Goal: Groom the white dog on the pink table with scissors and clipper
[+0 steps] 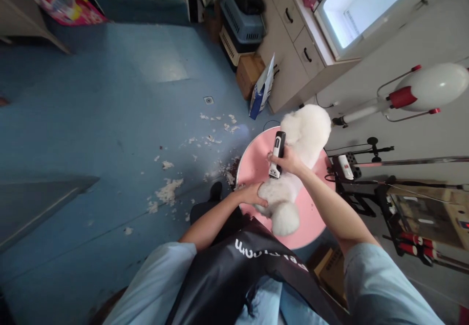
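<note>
A fluffy white dog (pixel 309 124) is on a round pink grooming table (pixel 252 151), its large round head away from me and its pompom-like tail (pixel 285 219) toward my apron. My right hand (pixel 287 160) grips a black and silver hair clipper (pixel 277 154). The clipper's head points toward me, right by the dog's rear back. Around the dog's hindquarters, on the left side, my left hand (pixel 253 194) keeps hold, with one finger showing on the fur and the others partly hidden.
Clumps of cut white fur (pixel 170 190) litter the blue floor left of the table. Beyond stand pet carriers (pixel 242 19), a cardboard box (pixel 249 73) and a blue-white bag (pixel 262 90) beside drawers (pixel 286 14). A white dryer (pixel 428 90) on an arm is to the right.
</note>
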A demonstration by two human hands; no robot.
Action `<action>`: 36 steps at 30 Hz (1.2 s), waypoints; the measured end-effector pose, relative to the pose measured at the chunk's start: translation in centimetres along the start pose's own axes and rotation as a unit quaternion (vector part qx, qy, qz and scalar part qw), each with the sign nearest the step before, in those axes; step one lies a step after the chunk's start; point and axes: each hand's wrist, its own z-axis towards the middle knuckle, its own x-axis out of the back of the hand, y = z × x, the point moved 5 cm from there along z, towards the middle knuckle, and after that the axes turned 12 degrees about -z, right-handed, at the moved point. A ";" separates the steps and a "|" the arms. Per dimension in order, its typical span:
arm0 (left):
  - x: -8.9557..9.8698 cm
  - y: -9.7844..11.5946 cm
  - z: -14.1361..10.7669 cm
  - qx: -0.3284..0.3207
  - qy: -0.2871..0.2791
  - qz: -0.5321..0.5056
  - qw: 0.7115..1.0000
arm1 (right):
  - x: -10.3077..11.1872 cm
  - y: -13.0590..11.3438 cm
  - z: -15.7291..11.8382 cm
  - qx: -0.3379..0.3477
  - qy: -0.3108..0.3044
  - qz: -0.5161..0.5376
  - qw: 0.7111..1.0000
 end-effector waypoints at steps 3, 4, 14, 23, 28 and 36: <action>-0.1 -0.2 -0.1 0.019 0.006 0.009 1.000 | 2.2 0.6 0.2 -0.057 0.058 -0.008 0.997; -0.1 -0.3 -0.1 0.026 0.008 0.012 1.000 | 2.7 0.9 0.3 -0.075 0.066 -0.011 0.995; 0.0 -1.0 0.1 0.043 -0.006 0.004 0.999 | -1.4 -0.3 -3.7 0.031 0.003 0.088 0.996; 0.1 0.2 -0.5 0.068 0.019 0.058 0.996 | -0.8 0.8 -3.8 -0.026 0.077 0.071 0.994; 0.1 -0.6 -0.2 0.060 0.005 0.077 0.995 | -1.1 1.3 -5.1 0.018 0.096 0.160 0.982; 0.6 -2.8 -0.1 -0.016 -0.058 -0.001 0.998 | -1.7 2.6 -5.1 0.066 0.049 0.310 0.947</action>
